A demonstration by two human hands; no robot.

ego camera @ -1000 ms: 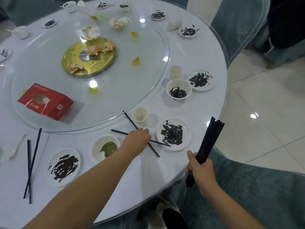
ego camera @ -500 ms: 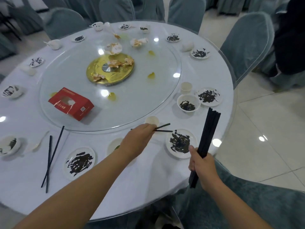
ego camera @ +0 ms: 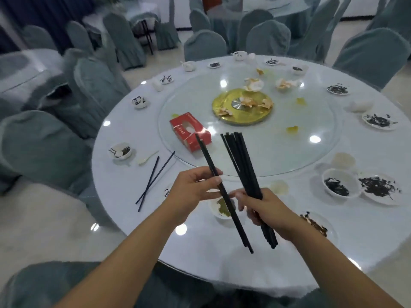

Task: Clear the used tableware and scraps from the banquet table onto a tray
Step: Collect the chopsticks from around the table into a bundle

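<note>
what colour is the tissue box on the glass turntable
Red, with white markings around its opening; the tissue box shows best in the head view, the only one.

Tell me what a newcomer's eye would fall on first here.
In the foreground, the right hand grips a bundle of black chopsticks, and the left hand holds a pair of black chopsticks beside it, above the near edge of the table. Behind them, a red tissue box sits on the glass turntable, left of a gold disc strewn with scraps at its centre.
</note>
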